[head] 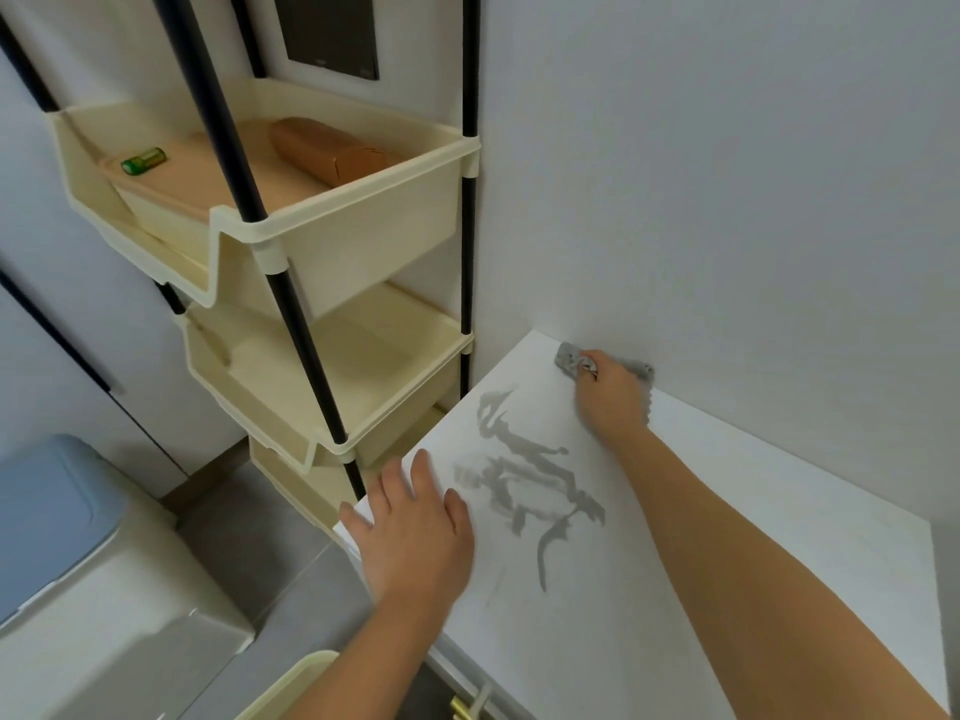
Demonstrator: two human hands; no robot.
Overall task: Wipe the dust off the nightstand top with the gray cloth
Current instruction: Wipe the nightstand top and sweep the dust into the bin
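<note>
right hand (615,400) grips the gray cloth (569,356) bunched by the wall, left hand (415,522) flat and empty on the nightstand top (779,511); cloth looks soft and light, best held wadded

Cream tiered rack (332,236) holds a green battery (144,161).

— Where is the cloth?
— My right hand (613,397) holds the gray cloth (569,356) down at the far edge of the nightstand top (753,537), against the wall (727,174).
— Your other hand?
— My left hand (415,517) lies flat, fingers spread, on the top's near left edge.
— The dust?
— Gray smears (524,480) cover the middle of the top, between my hands.
— Beside it?
— A cream shelf rack (363,252) stands just left of the top.
</note>
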